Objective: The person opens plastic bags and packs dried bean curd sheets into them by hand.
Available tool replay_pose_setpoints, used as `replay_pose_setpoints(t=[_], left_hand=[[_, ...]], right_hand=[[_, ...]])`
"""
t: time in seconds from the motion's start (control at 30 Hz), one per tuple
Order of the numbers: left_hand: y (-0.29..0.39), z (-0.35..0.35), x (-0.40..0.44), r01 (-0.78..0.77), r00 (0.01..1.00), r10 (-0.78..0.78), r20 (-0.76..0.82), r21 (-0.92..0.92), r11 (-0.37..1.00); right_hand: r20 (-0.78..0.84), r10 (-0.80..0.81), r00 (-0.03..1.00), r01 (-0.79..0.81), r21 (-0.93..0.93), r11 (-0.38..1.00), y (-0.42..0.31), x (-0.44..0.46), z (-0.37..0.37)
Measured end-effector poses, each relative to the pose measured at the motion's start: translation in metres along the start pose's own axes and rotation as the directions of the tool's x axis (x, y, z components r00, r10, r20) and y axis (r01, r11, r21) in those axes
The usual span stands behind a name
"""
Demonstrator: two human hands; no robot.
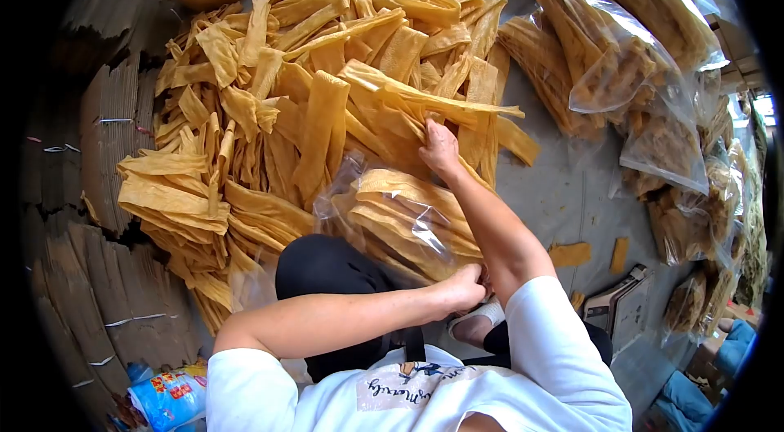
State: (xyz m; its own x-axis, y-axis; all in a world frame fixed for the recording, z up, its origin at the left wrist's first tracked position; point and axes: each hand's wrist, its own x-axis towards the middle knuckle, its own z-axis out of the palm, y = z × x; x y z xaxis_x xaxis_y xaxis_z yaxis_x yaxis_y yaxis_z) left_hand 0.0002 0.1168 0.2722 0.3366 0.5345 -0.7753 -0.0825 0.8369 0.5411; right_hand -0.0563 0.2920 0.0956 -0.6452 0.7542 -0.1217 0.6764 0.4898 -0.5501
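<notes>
My right hand (441, 148) reaches into a large heap of yellow, wrinkled strips that look like dried tofu skin (322, 118). Its fingers are closed on one long tofu skin strip (392, 105) at the heap's right side. Down by my knees, my left hand (462, 288) is closed at the lower right edge of a clear plastic bag (425, 228). Folded tofu skin strips (396, 203) fill this bag, which lies against my legs. The left fingertips are partly hidden beside my right forearm.
Filled clear bags (637, 48) are piled along the right. Flattened cardboard stacks (114, 138) line the left. A small folding stool (616, 301) and loose strip pieces (570, 254) lie on the grey floor (563, 195). A blue packet (167, 399) is at lower left.
</notes>
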Motion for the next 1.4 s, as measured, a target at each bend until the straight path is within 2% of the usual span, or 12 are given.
replay_pose_setpoints(t=[0.33,0.5,0.6,0.67,0.77,0.83,0.87,0.93,0.97,1.1,1.23,1.4], left_hand=[[-0.006,0.004,0.024,-0.128,0.989,0.136,-0.064,0.108,0.986],[0.010,0.012,0.022,-0.223,0.935,0.190,-0.299,-0.080,0.972],[0.047,-0.007,0.016,-0.696,0.532,0.467,-0.707,-0.050,0.716],[0.080,-0.019,-0.011,-0.896,0.191,0.784,-0.591,0.221,0.386],[0.109,0.007,-0.064,-0.949,-0.023,0.944,-0.330,0.305,0.083],[0.123,-0.003,-0.063,-0.976,0.092,0.993,0.069,0.204,0.076],[0.119,0.003,-0.064,-0.974,0.099,0.993,0.069,0.209,0.083],[0.111,0.022,-0.067,-0.865,0.316,0.867,0.385,-0.258,0.430],[0.099,0.031,-0.074,-0.770,0.430,0.810,0.398,-0.306,0.559],[0.039,0.045,-0.060,-0.614,0.464,0.773,0.434,-0.472,0.633],[-0.017,0.050,-0.048,-0.615,0.714,0.681,0.163,-0.318,0.721],[-0.035,0.051,-0.029,-0.560,0.790,0.608,0.074,-0.315,0.766]], right_hand=[[-0.354,-0.095,0.930,0.300,0.584,0.754,-0.025,-0.092,-0.188],[-0.368,-0.079,0.926,0.294,0.577,0.762,-0.044,-0.173,-0.287],[-0.339,-0.101,0.935,0.278,0.526,0.804,-0.054,-0.222,-0.328],[-0.239,-0.128,0.963,0.219,0.407,0.887,-0.057,-0.252,-0.348],[-0.182,-0.181,0.966,0.242,0.406,0.881,-0.077,-0.289,-0.366],[-0.092,-0.215,0.972,0.232,0.486,0.842,-0.086,-0.306,-0.368],[-0.092,-0.215,0.972,0.232,0.493,0.838,-0.090,-0.311,-0.366],[-0.094,-0.208,0.974,0.209,0.734,0.646,-0.096,-0.321,-0.358],[-0.097,-0.206,0.974,0.209,0.739,0.641,-0.096,-0.324,-0.351],[-0.148,0.103,0.984,0.100,0.924,0.370,-0.078,-0.331,-0.308],[0.082,0.333,0.939,-0.117,0.989,0.088,-0.063,-0.342,-0.250],[0.098,0.397,0.913,-0.145,0.985,0.090,-0.053,-0.351,-0.200]])
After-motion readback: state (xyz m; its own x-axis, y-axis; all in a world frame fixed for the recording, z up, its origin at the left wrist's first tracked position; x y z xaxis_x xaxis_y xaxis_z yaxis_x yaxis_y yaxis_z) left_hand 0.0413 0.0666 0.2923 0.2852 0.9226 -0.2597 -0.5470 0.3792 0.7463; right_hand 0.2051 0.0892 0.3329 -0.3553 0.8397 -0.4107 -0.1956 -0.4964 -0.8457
